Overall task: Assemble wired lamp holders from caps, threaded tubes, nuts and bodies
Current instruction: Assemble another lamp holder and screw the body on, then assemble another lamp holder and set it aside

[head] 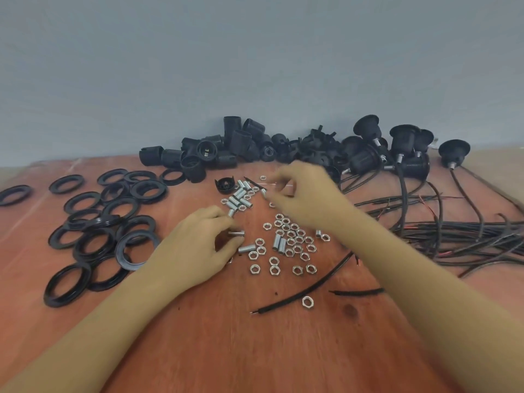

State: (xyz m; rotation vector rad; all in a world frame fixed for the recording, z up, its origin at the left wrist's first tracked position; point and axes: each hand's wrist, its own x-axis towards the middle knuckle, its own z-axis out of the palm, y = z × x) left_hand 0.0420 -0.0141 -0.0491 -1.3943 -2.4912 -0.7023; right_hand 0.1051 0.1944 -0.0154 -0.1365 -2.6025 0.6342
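Note:
My left hand (198, 245) pinches a short silver threaded tube (236, 233) just above the wooden table (255, 350). Farther back, my right hand (303, 194) hovers with curled fingers over more threaded tubes (236, 198); it is blurred and seems to pinch a thin wire end (268, 184). Silver hex nuts (295, 239) lie scattered between the hands. A single black cap (225, 185) sits beside the tubes. Black threaded bodies (215, 148) are heaped along the wall.
Black rings (96, 222) cover the table's left side. Assembled holders (402, 154) with black cables (453, 231) fill the back right. Loose wires (306, 293) and one stray nut (307, 302) lie in front. A grey wall (255, 66) closes the back.

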